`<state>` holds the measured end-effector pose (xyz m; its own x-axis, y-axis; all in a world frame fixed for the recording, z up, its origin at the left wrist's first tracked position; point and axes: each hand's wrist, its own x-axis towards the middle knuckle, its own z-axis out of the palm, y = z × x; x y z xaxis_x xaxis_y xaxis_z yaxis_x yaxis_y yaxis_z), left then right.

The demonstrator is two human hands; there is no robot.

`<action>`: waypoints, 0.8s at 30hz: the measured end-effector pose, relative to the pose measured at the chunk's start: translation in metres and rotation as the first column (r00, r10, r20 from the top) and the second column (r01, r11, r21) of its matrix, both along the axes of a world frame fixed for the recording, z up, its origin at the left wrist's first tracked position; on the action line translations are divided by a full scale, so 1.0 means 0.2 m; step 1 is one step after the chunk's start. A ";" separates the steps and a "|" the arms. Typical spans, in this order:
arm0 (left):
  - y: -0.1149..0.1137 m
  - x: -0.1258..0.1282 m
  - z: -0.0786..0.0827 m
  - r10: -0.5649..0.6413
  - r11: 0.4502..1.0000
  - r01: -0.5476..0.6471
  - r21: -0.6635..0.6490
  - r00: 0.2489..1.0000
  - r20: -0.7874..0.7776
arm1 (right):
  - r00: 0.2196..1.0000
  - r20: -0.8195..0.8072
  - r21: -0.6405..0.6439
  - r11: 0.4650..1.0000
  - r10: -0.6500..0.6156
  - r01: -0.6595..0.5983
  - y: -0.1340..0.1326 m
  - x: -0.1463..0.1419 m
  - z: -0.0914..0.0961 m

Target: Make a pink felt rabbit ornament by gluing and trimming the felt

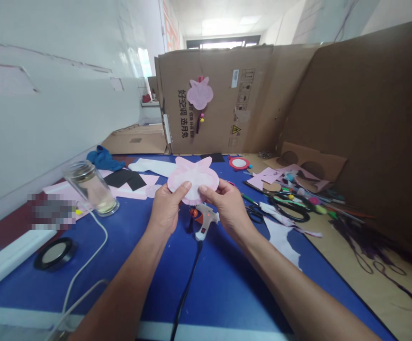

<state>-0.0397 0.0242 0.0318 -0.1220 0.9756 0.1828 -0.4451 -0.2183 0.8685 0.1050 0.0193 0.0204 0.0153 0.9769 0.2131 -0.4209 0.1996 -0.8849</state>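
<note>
A pink rabbit-shaped felt cutout (193, 177) is held up above the blue table (223, 279). My left hand (166, 208) pinches its lower left edge with thumb on top. At the lower right edge my right hand (225, 203) pinches it the same way. Just below the cutout a white hot glue gun (206, 221) stands on the table, its black cord running toward me.
A glass jar (91, 187) stands at left, its black lid (55, 253) nearer me. Scissors (287, 208), pens and pink scraps clutter the right. A finished pink cutout (199, 94) hangs on the cardboard wall (227, 94) behind. White cable crosses the left.
</note>
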 end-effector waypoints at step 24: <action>0.00 -0.02 0.04 0.034 0.999 -0.035 0.011 0.998 0.051 | 0.999 0.017 -0.014 0.999 0.047 -0.046 0.01 0.01 -0.02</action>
<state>-0.0431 0.0235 0.0395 -0.1647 0.9685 0.1868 -0.4806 -0.2442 0.8422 0.1060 0.0217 0.0157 -0.0337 0.9792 0.2000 -0.4145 0.1684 -0.8943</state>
